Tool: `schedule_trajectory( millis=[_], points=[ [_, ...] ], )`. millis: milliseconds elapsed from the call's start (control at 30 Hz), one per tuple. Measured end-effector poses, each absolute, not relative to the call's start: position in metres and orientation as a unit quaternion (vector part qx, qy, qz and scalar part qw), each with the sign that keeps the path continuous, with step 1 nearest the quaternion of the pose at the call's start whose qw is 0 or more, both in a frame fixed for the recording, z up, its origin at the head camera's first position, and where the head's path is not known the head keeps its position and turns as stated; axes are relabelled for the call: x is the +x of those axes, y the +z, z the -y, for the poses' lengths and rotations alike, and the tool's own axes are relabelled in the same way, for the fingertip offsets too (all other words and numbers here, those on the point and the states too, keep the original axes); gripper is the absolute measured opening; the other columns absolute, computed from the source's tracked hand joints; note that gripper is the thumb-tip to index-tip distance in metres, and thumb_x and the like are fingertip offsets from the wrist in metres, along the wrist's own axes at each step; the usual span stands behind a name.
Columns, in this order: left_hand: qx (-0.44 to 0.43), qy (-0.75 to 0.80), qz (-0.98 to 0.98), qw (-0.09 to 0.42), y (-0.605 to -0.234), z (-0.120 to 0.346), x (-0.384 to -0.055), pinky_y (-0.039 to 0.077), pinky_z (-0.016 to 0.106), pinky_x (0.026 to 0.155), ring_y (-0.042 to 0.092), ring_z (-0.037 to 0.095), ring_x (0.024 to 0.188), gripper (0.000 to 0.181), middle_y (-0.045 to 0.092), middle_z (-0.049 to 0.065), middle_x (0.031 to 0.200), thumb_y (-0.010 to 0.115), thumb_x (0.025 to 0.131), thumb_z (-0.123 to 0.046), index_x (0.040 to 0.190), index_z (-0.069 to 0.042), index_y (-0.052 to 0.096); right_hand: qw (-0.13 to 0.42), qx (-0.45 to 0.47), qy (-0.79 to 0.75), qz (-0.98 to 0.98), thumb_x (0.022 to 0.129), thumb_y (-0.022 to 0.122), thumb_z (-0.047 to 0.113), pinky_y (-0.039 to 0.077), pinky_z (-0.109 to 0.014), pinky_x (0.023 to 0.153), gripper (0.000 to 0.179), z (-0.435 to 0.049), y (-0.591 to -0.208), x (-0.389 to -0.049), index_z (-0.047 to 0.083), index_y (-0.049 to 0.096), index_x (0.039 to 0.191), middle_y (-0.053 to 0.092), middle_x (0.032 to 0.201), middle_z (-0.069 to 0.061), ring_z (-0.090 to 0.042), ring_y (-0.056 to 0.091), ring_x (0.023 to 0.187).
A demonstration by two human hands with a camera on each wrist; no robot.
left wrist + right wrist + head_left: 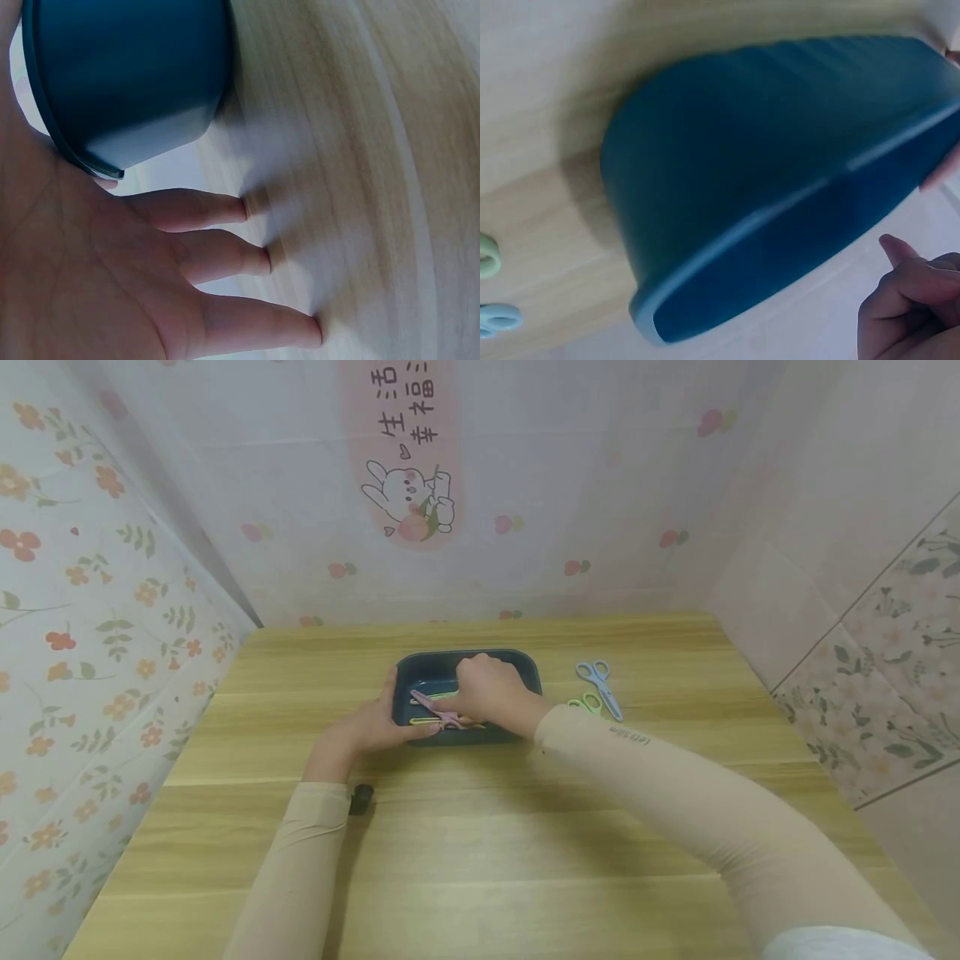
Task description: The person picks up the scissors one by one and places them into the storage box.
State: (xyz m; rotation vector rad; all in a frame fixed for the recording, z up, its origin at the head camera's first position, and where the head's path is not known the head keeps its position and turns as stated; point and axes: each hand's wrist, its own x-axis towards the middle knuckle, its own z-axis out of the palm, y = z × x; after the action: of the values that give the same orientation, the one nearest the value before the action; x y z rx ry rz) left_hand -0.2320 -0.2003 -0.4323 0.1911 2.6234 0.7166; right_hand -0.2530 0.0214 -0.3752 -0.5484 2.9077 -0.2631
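A dark blue basin (442, 657) stands on the wooden table, with pink scissors (427, 700) and yellow-green scissors handles (424, 721) inside. My left hand (367, 724) rests against its left corner, thumb across the near rim. Three straight fingers (225, 251) spread beside the basin wall in the left wrist view. Reaching into the basin, my right hand (491, 689) has its thumb over the pink scissors. Those fingers (911, 289) are curled above the rim in the right wrist view, where the basin wall hides the scissors.
Right of the basin lie blue scissors (600, 685) and green scissors (588, 702), the green ones partly behind the right forearm. A small black device (362, 799) sits at the left wrist. Patterned cloths (480, 527) hang behind the table and at both sides.
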Motion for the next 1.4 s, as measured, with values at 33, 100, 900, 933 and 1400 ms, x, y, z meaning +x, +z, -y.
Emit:
schedule_trajectory(
  millis=[33, 100, 900, 933, 1400],
  points=[
    [0.069, 0.258, -0.942, 0.205, -0.433, 0.2, -0.232, 0.042, 0.062, 0.122, 0.045, 0.051, 0.151, 0.144, 0.027, 0.033, 0.171, 0.063, 0.081, -0.09, 0.167, -0.016, -0.026, 0.086, -0.183, -0.092, -0.975, 0.09, 0.072, 0.071, 0.047, -0.031, 0.053, 0.061, -0.022, -0.373, -0.254, 0.015, 0.067, 0.066, 0.057, 0.067, 0.002, -0.016, 0.06, 0.059],
    [0.07, 0.259, -0.942, 0.202, -0.434, 0.201, -0.233, 0.042, 0.062, 0.122, 0.045, 0.052, 0.151, 0.145, 0.027, 0.034, 0.171, 0.063, 0.081, -0.09, 0.167, -0.016, -0.026, 0.085, -0.186, -0.102, -0.974, 0.09, 0.074, 0.07, 0.044, -0.03, 0.051, 0.061, -0.024, -0.37, -0.257, 0.015, 0.063, 0.066, 0.052, 0.065, 0.003, -0.015, 0.056, 0.057],
    [0.059, 0.256, -0.943, 0.204, -0.437, 0.2, -0.233, 0.042, 0.063, 0.121, 0.045, 0.052, 0.151, 0.144, 0.028, 0.033, 0.171, 0.063, 0.08, -0.091, 0.167, -0.02, -0.028, 0.052, -0.192, -0.139, -0.97, 0.085, 0.079, 0.07, 0.064, -0.044, 0.095, 0.082, -0.049, -0.326, -0.268, 0.008, 0.071, 0.138, 0.074, 0.139, -0.011, -0.028, 0.075, 0.119],
    [0.059, 0.256, -0.943, 0.204, -0.437, 0.2, -0.233, 0.043, 0.063, 0.121, 0.045, 0.052, 0.151, 0.144, 0.029, 0.033, 0.171, 0.063, 0.08, -0.091, 0.167, -0.02, -0.027, 0.056, -0.188, -0.139, -0.971, 0.085, 0.079, 0.07, 0.063, -0.046, 0.098, 0.083, -0.051, -0.325, -0.268, 0.008, 0.07, 0.139, 0.072, 0.141, -0.011, -0.03, 0.073, 0.123],
    [0.052, 0.261, -0.943, 0.201, -0.436, 0.198, -0.233, 0.042, 0.064, 0.121, 0.047, 0.051, 0.15, 0.145, 0.031, 0.033, 0.17, 0.063, 0.079, -0.092, 0.168, -0.019, -0.025, 0.046, -0.192, -0.135, -0.971, 0.086, 0.081, 0.065, 0.059, -0.049, 0.106, 0.081, -0.074, -0.31, -0.269, 0.005, 0.07, 0.138, 0.072, 0.141, -0.014, -0.032, 0.07, 0.129]
  ],
)
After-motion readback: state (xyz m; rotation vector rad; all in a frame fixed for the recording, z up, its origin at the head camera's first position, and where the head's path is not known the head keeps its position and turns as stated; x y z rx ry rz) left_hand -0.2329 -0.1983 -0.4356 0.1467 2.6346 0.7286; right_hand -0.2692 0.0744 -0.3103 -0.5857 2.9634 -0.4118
